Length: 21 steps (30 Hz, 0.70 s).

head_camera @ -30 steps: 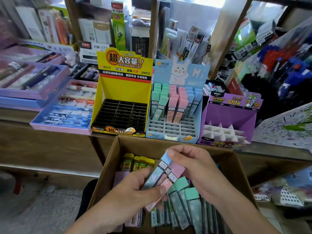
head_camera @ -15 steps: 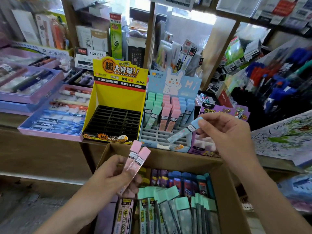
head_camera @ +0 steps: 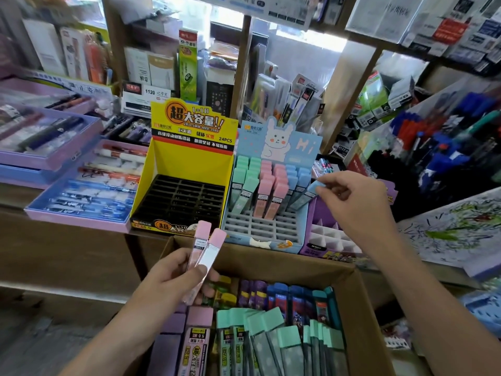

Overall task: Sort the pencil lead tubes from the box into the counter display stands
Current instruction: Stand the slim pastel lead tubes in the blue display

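Head view is showing the right hand (head_camera: 355, 202) pinching a blue tube (head_camera: 307, 196) by its cap, holding it tilted at the right edge of the blue stand (head_camera: 260, 226). The left hand (head_camera: 173, 280) is gripping two pink tubes (head_camera: 206, 251) upright just in front of that stand, above the box (head_camera: 271, 257) lying below it.

Bench surroundings: shop stock
Lilac pen trays (head_camera: 76, 221) sit at left on the bench (head_camera: 67, 256); a scribbled test sheet (head_camera: 447, 232) (green, black strokes) lies right, below racked blue and red pens (head_camera: 444, 153).
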{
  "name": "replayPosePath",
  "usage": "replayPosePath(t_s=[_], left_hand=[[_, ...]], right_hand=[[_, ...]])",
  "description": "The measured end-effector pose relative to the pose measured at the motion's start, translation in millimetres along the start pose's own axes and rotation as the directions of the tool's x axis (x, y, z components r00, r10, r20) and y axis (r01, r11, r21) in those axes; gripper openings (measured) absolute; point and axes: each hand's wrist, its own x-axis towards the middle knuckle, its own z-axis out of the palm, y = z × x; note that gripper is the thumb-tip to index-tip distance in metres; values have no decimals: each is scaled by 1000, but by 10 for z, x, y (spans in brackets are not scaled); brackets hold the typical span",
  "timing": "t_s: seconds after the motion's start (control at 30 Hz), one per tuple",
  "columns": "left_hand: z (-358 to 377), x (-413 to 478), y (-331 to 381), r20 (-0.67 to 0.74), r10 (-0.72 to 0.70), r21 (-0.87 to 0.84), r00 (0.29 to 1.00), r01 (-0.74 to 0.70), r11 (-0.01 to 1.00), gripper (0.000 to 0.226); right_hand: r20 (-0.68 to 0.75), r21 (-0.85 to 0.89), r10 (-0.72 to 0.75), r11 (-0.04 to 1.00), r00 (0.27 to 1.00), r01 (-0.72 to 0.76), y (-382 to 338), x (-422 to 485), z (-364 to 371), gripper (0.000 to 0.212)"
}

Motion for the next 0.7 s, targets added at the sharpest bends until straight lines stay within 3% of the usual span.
replayPosePath(t_s=[0.4,0.7], left_hand=[[-5,18,-4,21,-12,-22,1000,13,1000,19],[-6,11,-24,17,-21,-48,1000,21,999,18]], right_hand=[[67,-40,-150,987,986,153,56,80,65,16],[92,-273,-249,925,964,265,18,148,159,8]])
